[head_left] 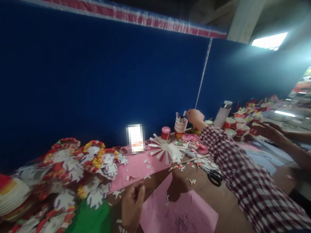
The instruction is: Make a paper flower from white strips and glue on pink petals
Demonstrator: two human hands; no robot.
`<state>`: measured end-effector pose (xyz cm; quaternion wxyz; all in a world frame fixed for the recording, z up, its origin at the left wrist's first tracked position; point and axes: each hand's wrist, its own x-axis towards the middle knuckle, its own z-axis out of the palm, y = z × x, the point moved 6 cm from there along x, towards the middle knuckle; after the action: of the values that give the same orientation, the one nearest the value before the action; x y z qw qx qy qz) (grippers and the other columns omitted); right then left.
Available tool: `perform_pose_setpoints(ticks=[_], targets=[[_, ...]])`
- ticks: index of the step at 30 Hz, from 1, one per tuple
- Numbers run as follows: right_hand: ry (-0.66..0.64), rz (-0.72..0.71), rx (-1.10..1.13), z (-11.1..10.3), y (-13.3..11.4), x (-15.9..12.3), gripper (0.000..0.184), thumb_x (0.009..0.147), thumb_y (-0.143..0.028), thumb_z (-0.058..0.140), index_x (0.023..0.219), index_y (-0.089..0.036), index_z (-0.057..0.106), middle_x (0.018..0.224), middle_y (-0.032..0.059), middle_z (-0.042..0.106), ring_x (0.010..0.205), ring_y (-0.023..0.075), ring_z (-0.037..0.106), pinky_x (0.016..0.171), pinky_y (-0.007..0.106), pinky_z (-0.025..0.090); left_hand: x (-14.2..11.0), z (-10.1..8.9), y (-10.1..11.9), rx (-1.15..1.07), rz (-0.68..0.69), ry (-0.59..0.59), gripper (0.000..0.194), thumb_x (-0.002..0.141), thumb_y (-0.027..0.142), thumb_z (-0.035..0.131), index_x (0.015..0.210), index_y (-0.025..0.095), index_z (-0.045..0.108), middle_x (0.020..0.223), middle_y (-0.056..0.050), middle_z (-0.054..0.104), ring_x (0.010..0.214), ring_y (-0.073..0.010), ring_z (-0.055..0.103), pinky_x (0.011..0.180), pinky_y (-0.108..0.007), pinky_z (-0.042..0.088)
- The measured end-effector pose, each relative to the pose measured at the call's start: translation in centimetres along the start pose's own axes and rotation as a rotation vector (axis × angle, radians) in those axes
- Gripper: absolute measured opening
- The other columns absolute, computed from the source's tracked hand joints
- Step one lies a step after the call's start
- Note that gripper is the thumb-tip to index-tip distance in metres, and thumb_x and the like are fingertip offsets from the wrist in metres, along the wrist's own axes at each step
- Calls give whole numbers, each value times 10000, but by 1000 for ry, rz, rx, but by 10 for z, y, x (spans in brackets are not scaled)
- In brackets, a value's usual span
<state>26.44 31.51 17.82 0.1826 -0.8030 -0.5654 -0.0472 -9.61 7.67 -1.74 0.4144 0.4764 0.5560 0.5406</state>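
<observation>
My right hand reaches far across the table in a checked sleeve, fingers closed beside a paper cup that holds pens or tools; what it grips is hidden. My left hand rests near the table's front edge, fingers curled loosely, touching the edge of a pink paper sheet. Black scissors lie beside my right forearm. A white paper cup cut into a star of strips sits on another pink sheet.
Paper figures in white, red and yellow crowd the left of the table over a green sheet. A red-lidded jar, a steel flask and red paper cups stand at the back. Another person's hand is at right. A blue wall stands behind.
</observation>
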Motion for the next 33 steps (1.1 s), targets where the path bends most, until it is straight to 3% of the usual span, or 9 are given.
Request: perform_pose_setpoints(ticks=[8,14,18,22,25,28,30,33], targets=[[-23,-259,-68,20,-4,-9,284,849,-228,509,1056,-256,702,1105,109,631,959,206,621,791,264,465,1,-1,-1,-21,-4,19,452,697,530,679,920,137,682,815,-87,723,791,-242,691,670,-312,561],[11,-188,-15,15,-3,-11,333,841,-205,500,1119,-275,668,1116,93,625,987,208,608,810,276,455,0,-1,4,-14,-10,30,472,683,550,684,914,139,699,799,-91,730,750,-238,694,647,-311,563],[-46,-201,-22,17,-4,-14,345,831,-169,485,1103,-259,677,1130,95,631,1001,205,604,798,257,451,0,-2,7,-12,11,30,467,674,551,688,891,138,705,777,-88,728,735,-236,692,642,-315,564],[-4,-138,18,6,7,-15,391,838,-138,438,1142,-261,651,1154,74,639,1007,198,605,779,254,452,-1,-1,9,0,23,36,469,681,554,679,897,138,702,763,-80,724,715,-227,688,624,-306,559],[-37,-176,20,-3,17,-22,387,852,-129,409,1133,-230,654,1094,72,667,972,176,613,775,237,441,0,0,8,7,35,19,456,699,539,668,906,134,690,766,-78,721,717,-224,685,629,-307,556],[-122,-259,16,-4,32,-48,342,860,-151,411,1064,-184,683,970,65,697,883,158,622,754,220,433,2,0,6,25,61,3,424,721,515,650,905,134,678,765,-78,716,719,-228,685,640,-316,556],[-203,-350,14,2,42,-80,317,863,-176,413,1006,-166,696,883,58,702,806,160,621,728,227,437,1,0,9,69,106,19,388,748,495,623,895,138,671,765,-78,713,712,-230,684,645,-325,557],[-325,-441,11,19,65,-141,276,863,-251,442,924,-172,700,836,63,699,758,185,614,701,257,448,-12,7,28,249,303,16,304,823,418,554,916,150,662,847,-98,707,768,-231,678,704,-340,553]])
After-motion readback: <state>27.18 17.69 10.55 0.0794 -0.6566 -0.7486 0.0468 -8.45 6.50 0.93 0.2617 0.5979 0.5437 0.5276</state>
